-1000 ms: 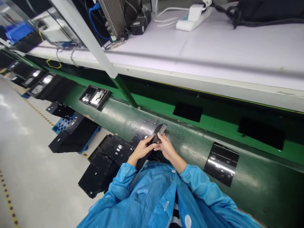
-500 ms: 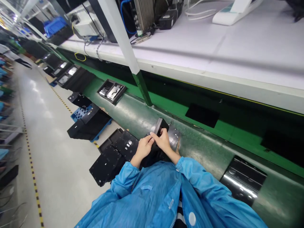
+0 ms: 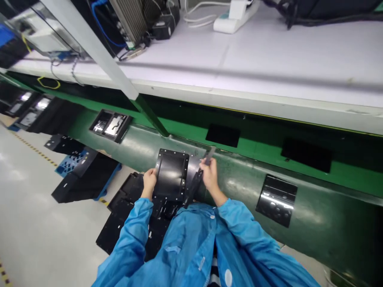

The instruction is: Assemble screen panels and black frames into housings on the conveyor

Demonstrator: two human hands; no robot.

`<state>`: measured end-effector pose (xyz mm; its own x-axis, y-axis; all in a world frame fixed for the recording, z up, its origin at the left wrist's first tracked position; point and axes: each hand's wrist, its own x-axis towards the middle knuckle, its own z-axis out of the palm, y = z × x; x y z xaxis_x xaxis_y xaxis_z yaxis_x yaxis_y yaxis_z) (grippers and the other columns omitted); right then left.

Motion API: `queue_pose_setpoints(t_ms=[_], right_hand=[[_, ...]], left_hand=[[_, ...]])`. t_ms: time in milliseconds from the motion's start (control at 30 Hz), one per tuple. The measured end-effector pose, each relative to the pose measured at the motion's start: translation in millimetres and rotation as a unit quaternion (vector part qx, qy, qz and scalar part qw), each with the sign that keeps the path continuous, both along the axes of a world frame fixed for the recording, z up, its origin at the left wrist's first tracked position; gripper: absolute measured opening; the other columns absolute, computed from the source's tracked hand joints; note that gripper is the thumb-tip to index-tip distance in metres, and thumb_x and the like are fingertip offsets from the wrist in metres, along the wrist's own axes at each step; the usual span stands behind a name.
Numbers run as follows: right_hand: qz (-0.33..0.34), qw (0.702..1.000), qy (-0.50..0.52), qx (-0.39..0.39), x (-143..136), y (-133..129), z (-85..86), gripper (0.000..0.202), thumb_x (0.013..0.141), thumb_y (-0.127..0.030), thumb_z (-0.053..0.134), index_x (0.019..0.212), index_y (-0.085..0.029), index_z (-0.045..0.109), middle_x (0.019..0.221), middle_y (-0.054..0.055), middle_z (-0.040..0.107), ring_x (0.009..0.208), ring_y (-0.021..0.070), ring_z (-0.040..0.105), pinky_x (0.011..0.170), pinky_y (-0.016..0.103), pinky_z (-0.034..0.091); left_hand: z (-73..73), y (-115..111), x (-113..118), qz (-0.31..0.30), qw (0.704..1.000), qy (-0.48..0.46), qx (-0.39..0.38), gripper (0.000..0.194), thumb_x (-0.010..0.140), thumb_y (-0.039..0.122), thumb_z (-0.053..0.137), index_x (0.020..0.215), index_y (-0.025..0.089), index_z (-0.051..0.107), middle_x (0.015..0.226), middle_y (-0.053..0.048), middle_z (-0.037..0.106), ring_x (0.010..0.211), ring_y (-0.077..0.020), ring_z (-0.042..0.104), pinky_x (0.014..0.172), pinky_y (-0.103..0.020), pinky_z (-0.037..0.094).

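At the left of the frame we see matte black boxy panels [image 3: 86, 173] resting on a blue latticed plastic pallet [image 3: 63, 168], which presumably holds them off the floor. Right of these, a dark rectangular tray with two silvery compartments [image 3: 105, 137] sits on the long, smooth green desk [image 3: 323, 207], set near its back edge, perhaps to leave the front free for working.

Low in the left half lies an untidy pile of flat black panels [image 3: 115, 225], close to our body, probably for easy reach; we cannot tell what bears its weight.

Near the centre our left hand [image 3: 149, 181] is closed on the left edge of a black rectangular panel with pale dots around its rim [image 3: 170, 175]. Gripping only the border likely steadies it while leaving the broad face uncovered.

Just right of that panel, a narrow dark bar-like part with a grey upper end [image 3: 196, 179] stands at a slant, clamped in our right hand [image 3: 211, 173] near its top, a hold that seems to let us control its angle. Whether it touches the panel is unclear.

Farther right, a glossy black panel [image 3: 278, 199] lies flat on the desk, well apart, possibly to protect its shiny surface.
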<state>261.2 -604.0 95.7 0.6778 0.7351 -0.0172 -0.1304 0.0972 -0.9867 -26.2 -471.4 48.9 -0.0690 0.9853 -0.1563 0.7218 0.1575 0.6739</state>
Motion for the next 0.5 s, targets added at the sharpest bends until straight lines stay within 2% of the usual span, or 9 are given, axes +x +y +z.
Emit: queue_pose_setpoints(t_ms=[67, 133, 233, 300, 333, 400, 467, 500], right_hand=[[-0.078, 0.995, 0.062, 0.004, 46.5, -18.5, -3.8, 0.031, 0.087, -0.044, 0.068, 0.106, -0.020, 0.066, 0.100, 0.003, 0.075, 0.097, 0.0211, 0.067, 0.096, 0.037, 0.051], [-0.140, 0.984, 0.112, 0.007, 94.4, -43.2, -13.7, 0.039, 0.090, -0.051, 0.067, 0.109, -0.018, 0.072, 0.101, 0.006, 0.079, 0.095, 0.0227, 0.072, 0.099, 0.040, 0.054], [-0.173, 0.975, 0.140, -0.009, 152.5, -84.6, -40.8, 0.052, 0.089, -0.064, 0.074, 0.112, -0.018, 0.076, 0.101, 0.010, 0.082, 0.097, 0.0273, 0.079, 0.098, 0.044, 0.059], [-0.175, 0.971, 0.161, -0.029, 174.4, -106.5, -64.8, 0.056, 0.084, -0.068, 0.081, 0.109, -0.018, 0.077, 0.100, 0.011, 0.083, 0.096, 0.0300, 0.081, 0.094, 0.046, 0.063], [-0.173, 0.968, 0.177, -0.040, 180.2, -114.0, -77.4, 0.056, 0.081, -0.068, 0.084, 0.107, -0.019, 0.077, 0.100, 0.012, 0.083, 0.095, 0.0306, 0.081, 0.093, 0.046, 0.064], [-0.160, 0.964, 0.201, -0.068, 184.8, -122.5, -101.6, 0.055, 0.079, -0.069, 0.085, 0.102, -0.020, 0.077, 0.100, 0.013, 0.083, 0.093, 0.0309, 0.082, 0.090, 0.047, 0.065], [-0.161, 0.963, 0.186, -0.110, 184.8, -125.3, -122.5, 0.055, 0.080, -0.073, 0.081, 0.097, -0.020, 0.076, 0.096, 0.014, 0.083, 0.092, 0.0309, 0.081, 0.088, 0.045, 0.066], [-0.172, 0.963, 0.151, -0.143, 184.6, -125.9, -131.2, 0.056, 0.083, -0.074, 0.076, 0.093, -0.020, 0.075, 0.093, 0.014, 0.082, 0.092, 0.0311, 0.081, 0.087, 0.045, 0.065]], left_hand=[[-18.5, 5.8, 6.6, 0.018, 1.000, 0.012, -0.016, 0.033, 0.095, 0.037, 0.053, 0.090, 0.017, 0.079, 0.099, -0.012, 0.081, 0.104, -0.0309, 0.073, 0.092, -0.035, 0.053], [-30.2, 9.1, 11.4, 0.019, 0.998, 0.048, -0.045, 0.032, 0.095, 0.037, 0.055, 0.091, 0.018, 0.081, 0.105, -0.017, 0.082, 0.110, -0.0352, 0.074, 0.096, -0.040, 0.052], [-31.4, 18.6, 20.6, -0.008, 0.990, 0.122, -0.073, 0.031, 0.096, 0.041, 0.060, 0.091, 0.019, 0.082, 0.105, -0.022, 0.080, 0.114, -0.0416, 0.072, 0.097, -0.046, 0.052], [-24.6, 33.1, 42.0, -0.029, 0.986, 0.163, -0.010, 0.031, 0.097, 0.039, 0.061, 0.098, 0.016, 0.081, 0.109, -0.025, 0.077, 0.119, -0.0434, 0.069, 0.102, -0.051, 0.051], [-20.6, 43.0, 61.3, -0.046, 0.984, 0.171, 0.039, 0.031, 0.099, 0.037, 0.059, 0.104, 0.014, 0.081, 0.114, -0.025, 0.075, 0.122, -0.0422, 0.067, 0.106, -0.051, 0.050], [-14.5, 66.3, 119.7, -0.113, 0.975, 0.151, 0.116, 0.034, 0.101, 0.033, 0.058, 0.119, 0.012, 0.077, 0.126, -0.023, 0.072, 0.130, -0.0369, 0.062, 0.115, -0.048, 0.045], [-13.2, 90.2, 198.5, -0.202, 0.966, 0.108, 0.120, 0.043, 0.101, 0.038, 0.064, 0.135, 0.012, 0.069, 0.137, -0.020, 0.069, 0.137, -0.0324, 0.059, 0.121, -0.042, 0.041], [-15.0, 100.8, 240.9, -0.233, 0.963, 0.095, 0.097, 0.060, 0.097, 0.046, 0.072, 0.144, 0.011, 0.062, 0.142, -0.021, 0.066, 0.140, -0.0341, 0.056, 0.121, -0.042, 0.040]])
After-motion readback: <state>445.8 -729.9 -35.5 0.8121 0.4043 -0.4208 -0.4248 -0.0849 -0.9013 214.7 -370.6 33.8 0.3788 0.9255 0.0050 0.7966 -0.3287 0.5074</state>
